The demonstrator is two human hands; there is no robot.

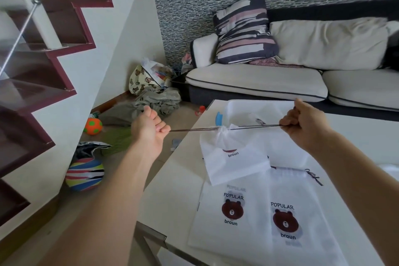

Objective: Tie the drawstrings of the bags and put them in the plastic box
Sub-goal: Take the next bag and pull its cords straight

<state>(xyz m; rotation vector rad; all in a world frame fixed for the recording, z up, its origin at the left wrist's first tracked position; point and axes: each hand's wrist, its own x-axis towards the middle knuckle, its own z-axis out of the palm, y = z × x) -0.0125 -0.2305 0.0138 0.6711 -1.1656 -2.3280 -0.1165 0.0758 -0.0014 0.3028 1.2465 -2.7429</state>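
The grip is double: the left hand [151, 130] and the right hand [304, 124] are each curled tight round one end of a dark drawstring [194, 129], pulling in opposite directions so the cord runs taut and nearly level between them. Both fists are clamped on the cord, knuckles closed, with nothing else held.

At the middle of the cord sits the gathered mouth of a small white bag [233, 162], its neck bunched into a pucker where the strings meet; the body of the bag hangs down onto the tabletop [172, 190], printed side up. Just behind the pucker is the clear plastic box [259, 110], with a blue clip on its near left wall; something pale seems to lie inside, though I cannot tell what.

Nearer the camera, two larger bags [285, 222] with a bear print lie flat and overlapping on the tabletop, their mouths not cinched from what shows.

The step in hand looks to be drawing this bag closed. Whether a knot is already formed at the pucker is too small to tell. Next, I judge, the ends need crossing and knotting while tension holds, then the bag goes forward into the box.
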